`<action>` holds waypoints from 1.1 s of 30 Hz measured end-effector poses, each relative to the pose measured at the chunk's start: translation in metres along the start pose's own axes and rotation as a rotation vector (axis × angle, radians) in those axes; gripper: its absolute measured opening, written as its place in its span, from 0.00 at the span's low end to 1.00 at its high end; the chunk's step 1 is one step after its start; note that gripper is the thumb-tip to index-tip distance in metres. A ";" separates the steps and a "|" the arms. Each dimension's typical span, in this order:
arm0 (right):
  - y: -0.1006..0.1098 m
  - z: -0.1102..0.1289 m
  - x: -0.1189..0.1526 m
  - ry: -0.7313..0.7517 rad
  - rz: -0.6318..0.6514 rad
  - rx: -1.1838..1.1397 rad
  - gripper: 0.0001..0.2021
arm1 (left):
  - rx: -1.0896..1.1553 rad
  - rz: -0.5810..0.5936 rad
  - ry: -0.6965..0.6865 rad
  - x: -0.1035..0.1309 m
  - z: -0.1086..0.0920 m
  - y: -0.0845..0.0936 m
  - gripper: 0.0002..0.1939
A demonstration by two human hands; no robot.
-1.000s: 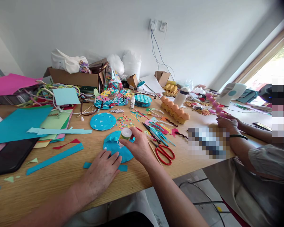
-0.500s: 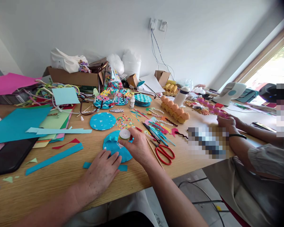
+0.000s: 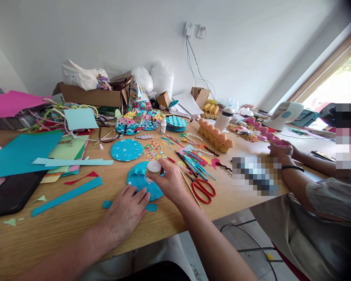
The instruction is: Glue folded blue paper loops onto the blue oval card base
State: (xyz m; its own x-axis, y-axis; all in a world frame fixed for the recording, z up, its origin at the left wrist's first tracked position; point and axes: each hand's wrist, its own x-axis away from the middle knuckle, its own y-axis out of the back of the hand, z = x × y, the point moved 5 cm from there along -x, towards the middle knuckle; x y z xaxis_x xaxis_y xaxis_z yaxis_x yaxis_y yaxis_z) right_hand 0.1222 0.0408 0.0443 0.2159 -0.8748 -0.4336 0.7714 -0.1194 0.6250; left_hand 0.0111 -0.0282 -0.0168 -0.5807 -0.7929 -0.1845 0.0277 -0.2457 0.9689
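Note:
In the head view, my right hand (image 3: 171, 181) grips a small glue bottle (image 3: 154, 168), its round base up and its lower end over a blue paper disc (image 3: 156, 191). The bottle's tip is largely hidden. A wavy blue paper strip (image 3: 139, 171) stands on the disc's upper left part, near the bottle. My left hand (image 3: 128, 207) lies flat, fingertips on the disc's lower left edge. Beneath its fingers, a flat blue strip (image 3: 151, 207) shows at both sides.
Red-handled scissors (image 3: 203, 190) and a wooden stick (image 3: 193, 191) lie right of the disc. Another blue disc (image 3: 126, 150) and confetti (image 3: 153, 150) are beyond it. Coloured paper (image 3: 23, 152) covers the left. A co-worker's hands (image 3: 280, 152) hold a pink egg-carton piece (image 3: 276, 140).

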 end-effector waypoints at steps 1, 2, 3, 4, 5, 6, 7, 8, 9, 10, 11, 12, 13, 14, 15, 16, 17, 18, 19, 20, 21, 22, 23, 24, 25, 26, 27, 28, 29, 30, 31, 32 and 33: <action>0.000 0.000 0.000 -0.004 0.002 0.003 0.13 | 0.001 0.001 -0.002 0.000 0.000 0.000 0.14; 0.000 0.000 0.000 -0.007 0.004 0.007 0.13 | 0.002 0.002 -0.003 0.000 0.000 0.000 0.14; -0.001 0.000 0.000 -0.008 0.006 0.011 0.13 | 0.003 0.004 -0.004 0.000 0.000 -0.001 0.14; -0.001 0.000 0.000 -0.007 0.007 0.013 0.13 | 0.003 0.006 -0.005 0.000 0.000 -0.001 0.14; 0.000 0.001 0.000 -0.005 0.006 0.013 0.13 | 0.003 0.005 -0.004 0.000 0.000 -0.001 0.14; 0.000 0.001 0.000 -0.002 0.006 0.010 0.13 | 0.001 0.000 -0.002 0.000 0.000 -0.001 0.14; 0.000 0.001 0.001 0.000 0.006 0.007 0.12 | -0.001 -0.004 -0.001 0.000 0.000 -0.002 0.14; 0.000 0.002 0.001 -0.001 0.009 0.003 0.12 | -0.003 -0.007 -0.002 0.001 0.000 -0.002 0.14; 0.000 0.002 0.001 -0.005 0.012 0.000 0.12 | -0.005 -0.010 -0.002 0.001 0.000 -0.002 0.14; 0.001 0.002 0.001 -0.008 0.016 -0.004 0.12 | -0.008 -0.010 -0.002 0.001 0.000 -0.002 0.14; 0.001 0.002 0.001 -0.010 0.018 -0.009 0.13 | -0.010 -0.007 -0.003 0.001 0.000 -0.002 0.15; 0.001 0.002 0.001 -0.010 0.018 -0.017 0.13 | -0.011 -0.003 -0.005 0.001 0.000 -0.002 0.15; 0.002 0.002 0.002 -0.011 0.014 -0.028 0.13 | -0.011 -0.001 -0.006 0.001 0.000 -0.002 0.15; 0.003 0.002 0.002 -0.012 0.006 -0.043 0.12 | -0.011 0.000 -0.008 0.001 0.000 -0.002 0.15; 0.004 0.001 0.002 -0.012 -0.004 -0.058 0.12 | -0.010 0.003 -0.011 0.000 0.000 -0.002 0.15; 0.006 0.001 0.002 -0.015 -0.014 -0.069 0.12 | -0.008 0.007 -0.013 0.000 0.000 -0.002 0.15; 0.007 0.001 0.002 -0.018 -0.024 -0.077 0.11 | -0.006 0.013 -0.015 0.000 0.000 -0.002 0.15; 0.008 0.001 0.002 -0.021 -0.030 -0.080 0.11 | -0.005 0.021 -0.016 0.000 0.000 -0.002 0.15; 0.009 0.001 0.002 -0.023 -0.032 -0.080 0.11 | -0.005 0.030 -0.015 0.000 0.000 -0.002 0.15; 0.010 0.001 0.002 -0.023 -0.028 -0.075 0.11 | -0.005 0.039 -0.013 0.000 0.000 -0.002 0.16; 0.010 0.001 0.001 -0.022 -0.024 -0.070 0.11 | -0.005 0.046 -0.011 0.000 0.000 -0.002 0.16; 0.010 0.001 0.001 -0.018 -0.020 -0.065 0.11 | -0.006 0.051 -0.007 0.000 0.000 -0.002 0.16; 0.009 0.002 0.001 -0.011 -0.016 -0.063 0.12 | -0.005 0.052 -0.005 0.000 0.000 -0.002 0.16; 0.008 0.002 0.001 -0.005 -0.013 -0.061 0.12 | -0.003 0.051 -0.004 0.000 0.000 -0.002 0.16; 0.007 0.002 0.001 -0.001 -0.010 -0.060 0.12 | -0.001 0.049 -0.003 0.000 0.000 -0.003 0.16; 0.006 0.002 0.001 0.001 -0.007 -0.060 0.12 | 0.001 0.046 -0.002 0.000 0.000 -0.003 0.16; 0.006 0.002 0.001 0.001 -0.004 -0.058 0.12 | 0.003 0.044 -0.002 0.000 0.000 -0.003 0.16; 0.005 0.001 0.002 0.000 -0.002 -0.055 0.13 | 0.004 0.045 -0.004 0.000 0.000 -0.003 0.16; 0.004 0.001 0.002 0.000 -0.003 -0.049 0.13 | 0.004 0.048 -0.006 0.000 0.000 -0.003 0.16; 0.004 0.001 0.002 0.001 -0.006 -0.044 0.13 | 0.002 0.052 -0.009 0.000 0.000 -0.003 0.16; 0.004 0.001 0.002 0.003 -0.009 -0.038 0.13 | -0.002 0.053 -0.009 0.000 0.000 -0.003 0.16; 0.004 0.001 0.001 0.004 -0.009 -0.034 0.13 | -0.006 0.054 -0.010 0.000 0.000 -0.003 0.16; 0.004 0.001 0.001 0.005 -0.009 -0.031 0.13 | -0.011 0.055 -0.010 0.000 0.000 -0.002 0.16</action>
State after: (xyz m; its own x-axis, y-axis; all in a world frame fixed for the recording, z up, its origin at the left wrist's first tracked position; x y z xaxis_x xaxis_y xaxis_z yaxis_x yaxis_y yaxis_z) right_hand 0.1248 0.0388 0.0471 0.2120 -0.8712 -0.4429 0.7915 -0.1127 0.6007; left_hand 0.0110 -0.0270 -0.0190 -0.5858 -0.8001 -0.1292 0.0689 -0.2081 0.9757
